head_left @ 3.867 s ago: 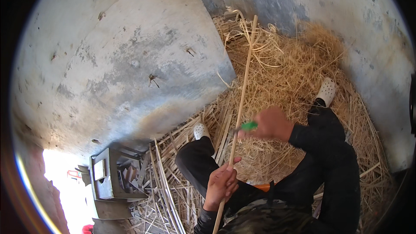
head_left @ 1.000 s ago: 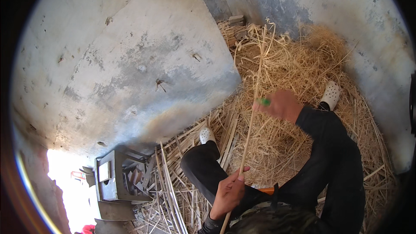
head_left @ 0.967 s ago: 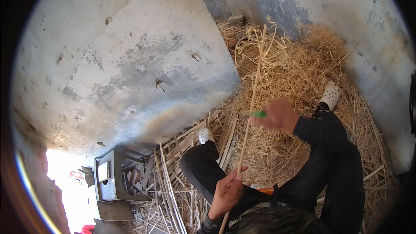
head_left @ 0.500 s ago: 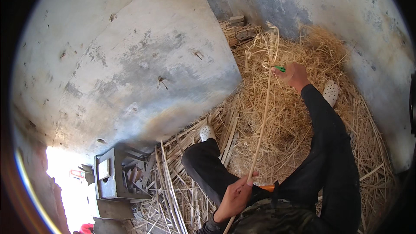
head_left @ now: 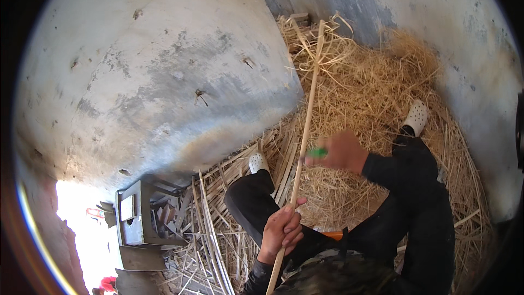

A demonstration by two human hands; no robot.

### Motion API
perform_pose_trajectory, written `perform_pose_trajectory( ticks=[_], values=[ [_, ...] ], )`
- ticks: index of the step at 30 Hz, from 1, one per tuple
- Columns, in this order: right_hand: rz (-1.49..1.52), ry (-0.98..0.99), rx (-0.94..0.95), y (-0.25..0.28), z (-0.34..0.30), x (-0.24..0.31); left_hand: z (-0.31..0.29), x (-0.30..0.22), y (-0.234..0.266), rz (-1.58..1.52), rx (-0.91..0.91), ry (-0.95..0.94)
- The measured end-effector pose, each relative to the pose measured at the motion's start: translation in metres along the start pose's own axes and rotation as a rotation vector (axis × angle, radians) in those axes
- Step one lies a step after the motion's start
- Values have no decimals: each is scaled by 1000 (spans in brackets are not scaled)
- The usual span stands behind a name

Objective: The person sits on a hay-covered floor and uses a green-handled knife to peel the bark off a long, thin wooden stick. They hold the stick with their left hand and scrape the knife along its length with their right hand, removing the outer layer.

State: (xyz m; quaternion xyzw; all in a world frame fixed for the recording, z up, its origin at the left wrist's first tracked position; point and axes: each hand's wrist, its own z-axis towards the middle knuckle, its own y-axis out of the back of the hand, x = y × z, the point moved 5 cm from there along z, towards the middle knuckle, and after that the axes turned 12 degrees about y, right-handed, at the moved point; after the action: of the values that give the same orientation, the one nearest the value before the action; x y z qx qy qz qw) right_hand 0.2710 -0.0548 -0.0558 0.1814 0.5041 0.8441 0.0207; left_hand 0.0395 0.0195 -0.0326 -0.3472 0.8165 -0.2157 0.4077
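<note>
A long pale wooden strip [head_left: 308,114] slants from my lap up toward the far wall. My left hand [head_left: 281,230] is closed round its near part, by my thigh. Thin curled shavings [head_left: 333,57] cling near the strip's far end. My right hand [head_left: 345,154], smeared by motion, grips a small green-handled tool [head_left: 316,153] beside the strip's middle. The tool's working end is too blurred to make out, and I cannot tell whether it touches the strip.
Fine shavings [head_left: 376,87] lie in a heap between my feet, which wear white clogs [head_left: 416,117]. Split strips [head_left: 218,229] cover the floor at left, near a wooden cabinet [head_left: 134,216]. Plastered walls [head_left: 164,76] close in at left and right; bright light enters lower left.
My right hand has come nearer to me along the strip with the green-handled tool. The strip's far end has swung left, and my left hand has shifted slightly left and up.
</note>
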Motion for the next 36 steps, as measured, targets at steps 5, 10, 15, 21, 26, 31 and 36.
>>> perform_pose_trajectory(
  ticks=[5, 10, 15, 21, 26, 31, 36],
  values=[
    [138, -160, 46, 17, 11, -40, 1, 0, -3, 74, -41, -12],
    [-75, 120, -80, 3, 3, 11, -1, -5, -8, 212, -86, -52],
    [-84, 37, -51, 12, 24, -23, 4, -9, -8, 206, -74, -100],
    [-24, -105, -85, 2, 28, -63, -1, -4, -15, 247, -98, -76],
    [68, -308, -66, 43, 27, -116, -11, 3, -12, 230, -91, -46],
    [76, 55, -13, 15, 11, 8, -13, 0, -3, 174, -100, -80],
    [89, -84, 54, 10, 16, -8, -5, -5, -5, 240, -117, -113]
  ],
)
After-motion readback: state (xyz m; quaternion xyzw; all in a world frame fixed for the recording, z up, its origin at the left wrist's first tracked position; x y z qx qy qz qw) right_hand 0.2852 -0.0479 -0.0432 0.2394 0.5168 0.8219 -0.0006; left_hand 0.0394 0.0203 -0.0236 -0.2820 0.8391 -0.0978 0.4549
